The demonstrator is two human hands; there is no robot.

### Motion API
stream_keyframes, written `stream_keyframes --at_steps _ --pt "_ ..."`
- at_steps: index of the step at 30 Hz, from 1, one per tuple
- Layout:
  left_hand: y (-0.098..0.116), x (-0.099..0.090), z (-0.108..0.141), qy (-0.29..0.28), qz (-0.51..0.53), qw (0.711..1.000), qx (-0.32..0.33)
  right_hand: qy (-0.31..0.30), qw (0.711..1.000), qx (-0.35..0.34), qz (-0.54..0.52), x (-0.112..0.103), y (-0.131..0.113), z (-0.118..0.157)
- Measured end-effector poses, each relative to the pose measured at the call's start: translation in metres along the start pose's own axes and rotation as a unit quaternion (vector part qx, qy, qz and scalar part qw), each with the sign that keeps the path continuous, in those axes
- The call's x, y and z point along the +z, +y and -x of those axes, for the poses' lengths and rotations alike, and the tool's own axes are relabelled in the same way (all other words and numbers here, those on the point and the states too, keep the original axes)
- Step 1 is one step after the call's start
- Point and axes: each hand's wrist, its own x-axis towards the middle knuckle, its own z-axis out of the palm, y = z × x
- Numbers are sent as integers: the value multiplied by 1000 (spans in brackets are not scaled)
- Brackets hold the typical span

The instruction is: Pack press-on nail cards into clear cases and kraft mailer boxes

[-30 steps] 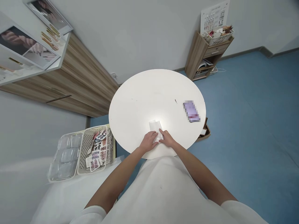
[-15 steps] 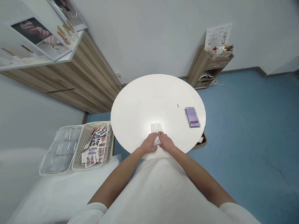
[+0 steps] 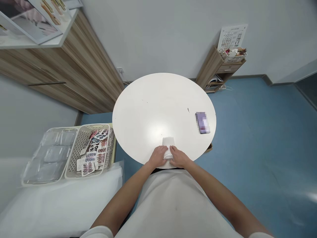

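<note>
A small white cloth (image 3: 168,141), perhaps paper, lies at the near edge of the round white table (image 3: 133,115). Its far part is flat, while its near part is folded into a thick roll. My left hand (image 3: 158,156) grips the left end of the roll with fingers curled round it. On the other side my right hand (image 3: 180,157) closes on the right end. Both thumbs are partly hidden against the near side.
A purple blurred rectangular object (image 3: 202,123) lies at the table's right, near a tiny dark mark (image 3: 188,110). To the left stand a basket of nail-design cards (image 3: 111,140) and a basket of clear plastic boxes (image 3: 55,153). Wooden cabinets (image 3: 96,66) rise behind.
The near part of the white cloth has gone from flat to a thicker roll. My hands have moved slightly apart to its two ends. The camera view has shifted a little.
</note>
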Motion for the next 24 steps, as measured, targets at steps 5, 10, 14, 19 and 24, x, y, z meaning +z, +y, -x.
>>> stream_keyframes --at_steps 5,10,14,19,24 --pt "4 -12 -15 10 30 996 -81 -47 996 -69 -24 -31 19 -23" --pt "1 -19 -27 -12 76 979 -191 -58 991 -88 -77 -47 33 -51" --pt "1 -8 -31 87 133 948 -275 29 997 -8 -74 -38 42 -63" --pt "10 5 -32 228 149 882 -384 142 981 60 -120 -16 42 -60" --pt "12 -1 -22 210 198 860 -421 238 919 119 -292 -5 42 -36"
